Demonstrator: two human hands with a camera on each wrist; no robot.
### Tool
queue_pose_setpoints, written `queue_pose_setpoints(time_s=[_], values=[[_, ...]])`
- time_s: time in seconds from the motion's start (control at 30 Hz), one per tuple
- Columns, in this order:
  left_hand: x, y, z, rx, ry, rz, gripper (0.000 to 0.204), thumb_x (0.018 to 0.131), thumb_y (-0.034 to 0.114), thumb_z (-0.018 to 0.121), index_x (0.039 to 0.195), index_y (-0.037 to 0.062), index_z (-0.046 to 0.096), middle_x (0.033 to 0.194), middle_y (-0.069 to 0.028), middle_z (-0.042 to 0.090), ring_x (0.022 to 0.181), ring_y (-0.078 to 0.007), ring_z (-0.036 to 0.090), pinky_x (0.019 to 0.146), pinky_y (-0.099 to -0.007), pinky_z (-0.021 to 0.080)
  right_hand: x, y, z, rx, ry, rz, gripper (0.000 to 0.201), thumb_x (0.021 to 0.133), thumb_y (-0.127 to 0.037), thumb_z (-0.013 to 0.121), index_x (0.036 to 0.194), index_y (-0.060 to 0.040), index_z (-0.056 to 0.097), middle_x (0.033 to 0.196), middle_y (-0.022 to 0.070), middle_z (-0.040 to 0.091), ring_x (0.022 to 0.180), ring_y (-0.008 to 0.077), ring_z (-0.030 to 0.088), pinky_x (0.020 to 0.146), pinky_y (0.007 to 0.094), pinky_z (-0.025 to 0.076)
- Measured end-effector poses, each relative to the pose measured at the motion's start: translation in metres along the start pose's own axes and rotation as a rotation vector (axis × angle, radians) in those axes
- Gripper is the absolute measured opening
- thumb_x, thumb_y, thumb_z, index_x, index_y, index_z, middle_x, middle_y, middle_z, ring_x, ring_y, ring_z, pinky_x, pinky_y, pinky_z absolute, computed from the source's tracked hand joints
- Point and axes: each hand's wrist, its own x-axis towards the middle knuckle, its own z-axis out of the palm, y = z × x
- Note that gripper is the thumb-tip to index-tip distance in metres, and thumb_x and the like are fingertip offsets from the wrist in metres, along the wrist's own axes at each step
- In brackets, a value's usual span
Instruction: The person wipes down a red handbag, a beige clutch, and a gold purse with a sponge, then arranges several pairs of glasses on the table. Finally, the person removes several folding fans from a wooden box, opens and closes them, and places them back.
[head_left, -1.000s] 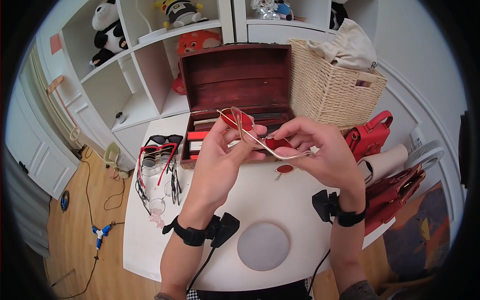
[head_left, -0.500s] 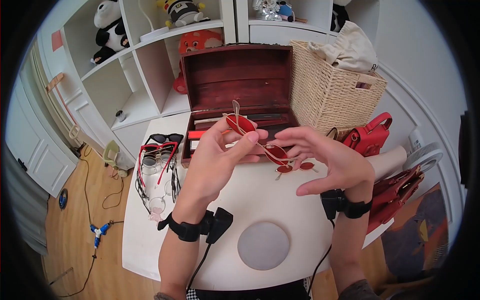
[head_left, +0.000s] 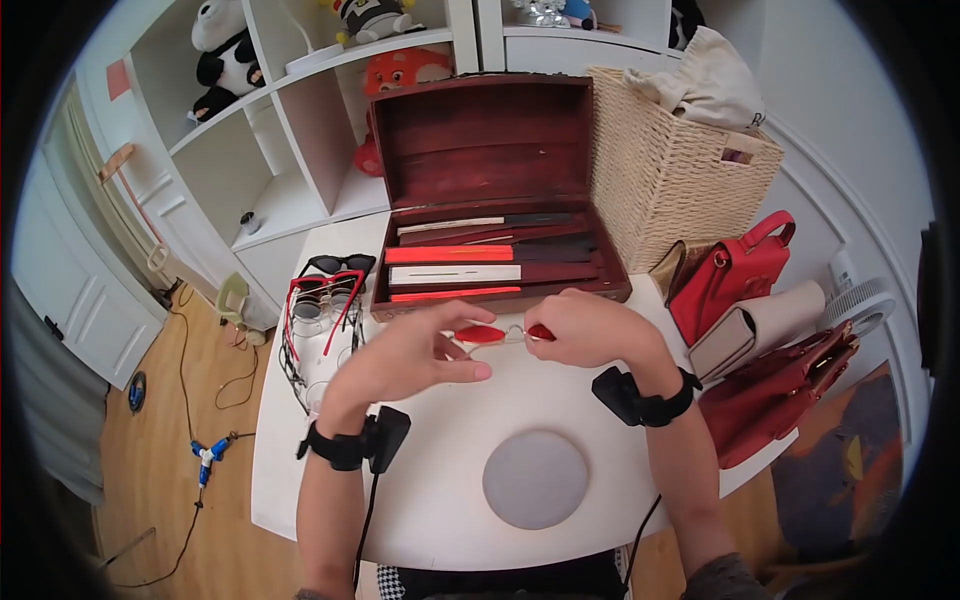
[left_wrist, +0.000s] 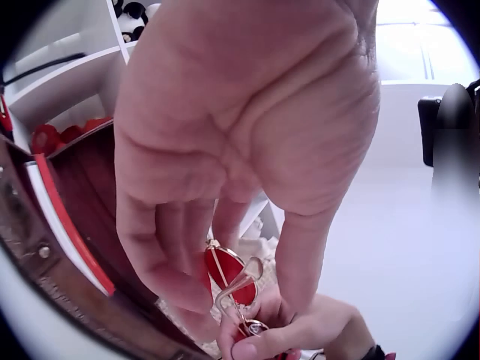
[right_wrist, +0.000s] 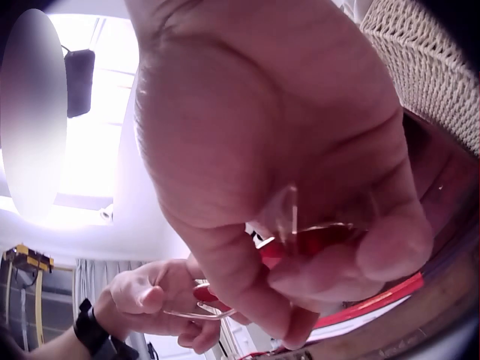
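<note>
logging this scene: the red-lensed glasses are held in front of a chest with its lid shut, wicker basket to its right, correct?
No: the head view shows the lid of the chest open, not shut. The red-lensed glasses and wicker basket are as you say.

We wore black and dark grey.
Behind the left hand (head_left: 405, 358) we had a black wrist strap (head_left: 342, 450) with a protruding tail and a boxy camera (head_left: 388, 438); behind the right hand (head_left: 592, 330), a matching band (head_left: 672, 406) carried another black block (head_left: 615, 395). Thin black cables (head_left: 368, 530) trailed on both sides, dark grey sleeves (head_left: 722, 578) ended above our bare forearms (head_left: 685, 470), and black cloth (head_left: 500, 580) showed at our lap.
</note>
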Motion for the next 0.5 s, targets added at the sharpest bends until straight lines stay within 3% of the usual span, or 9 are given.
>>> queue_pose_setpoints(time_s=[0.03, 0.1, 0.2, 0.27, 0.37, 0.5], values=[[-0.001, -0.008, 0.004, 0.003, 0.003, -0.009, 0.038, 0.086, 0.019, 0.073, 0.12, 0.0041, 0.064, 0.106, -0.0107, 0.07, 0.088, -0.0187, 0.067, 0.079, -0.0316, 0.053, 0.007, 0.002, 0.009, 0.001, -0.026, 0.049, 0.021, 0.08, -0.016, 0.06, 0.089, 0.0024, 0.066, 0.073, 0.0177, 0.067, 0.072, 0.0358, 0.065, 0.073, 0.0418, 0.052], [0.005, -0.023, 0.015, 0.301, -0.003, -0.104, 0.039, 0.086, 0.021, 0.072, 0.119, 0.0029, 0.063, 0.099, -0.0154, 0.071, 0.085, -0.0259, 0.069, 0.078, -0.0349, 0.053, 0.016, 0.004, 0.021, -0.03, -0.058, 0.08, 0.023, 0.079, -0.017, 0.063, 0.092, 0.0024, 0.066, 0.076, 0.0175, 0.067, 0.073, 0.0352, 0.066, 0.074, 0.0413, 0.052], [0.015, -0.048, 0.027, 0.361, -0.062, -0.132, 0.038, 0.084, 0.02, 0.073, 0.118, 0.0047, 0.064, 0.093, -0.0157, 0.072, 0.082, -0.0278, 0.069, 0.076, -0.0356, 0.052, 0.022, 0.012, 0.032, -0.082, -0.117, 0.103, 0.028, 0.075, -0.016, 0.068, 0.097, 0.0022, 0.067, 0.083, 0.018, 0.069, 0.079, 0.0342, 0.067, 0.076, 0.0408, 0.052], [0.023, -0.063, 0.034, 0.388, 0.011, -0.066, 0.035, 0.082, 0.015, 0.073, 0.113, 0.0038, 0.065, 0.087, -0.0166, 0.071, 0.081, -0.0309, 0.069, 0.075, -0.0377, 0.053, 0.022, 0.014, 0.031, -0.097, -0.143, 0.087, 0.032, 0.073, -0.016, 0.07, 0.1, 0.0021, 0.067, 0.087, 0.0187, 0.069, 0.083, 0.0337, 0.067, 0.078, 0.0406, 0.052], [0.036, -0.075, 0.04, 0.544, 0.126, 0.031, 0.03, 0.082, 0.015, 0.072, 0.109, 0.0038, 0.067, 0.088, -0.017, 0.071, 0.081, -0.0332, 0.068, 0.074, -0.0394, 0.053, 0.021, 0.015, 0.024, -0.094, -0.182, 0.236, 0.04, 0.071, -0.016, 0.074, 0.105, 0.0013, 0.066, 0.091, 0.0195, 0.069, 0.09, 0.0332, 0.066, 0.079, 0.0414, 0.052], [0.044, -0.068, 0.044, 0.761, 0.207, -0.076, 0.027, 0.079, 0.016, 0.074, 0.104, 0.0057, 0.069, 0.087, -0.0165, 0.07, 0.081, -0.034, 0.068, 0.074, -0.042, 0.054, 0.006, 0.039, 0.02, -0.157, 0.027, 0.243, 0.032, 0.069, -0.014, 0.074, 0.096, 0.0026, 0.068, 0.092, 0.0222, 0.069, 0.092, 0.0356, 0.067, 0.079, 0.0428, 0.054]])
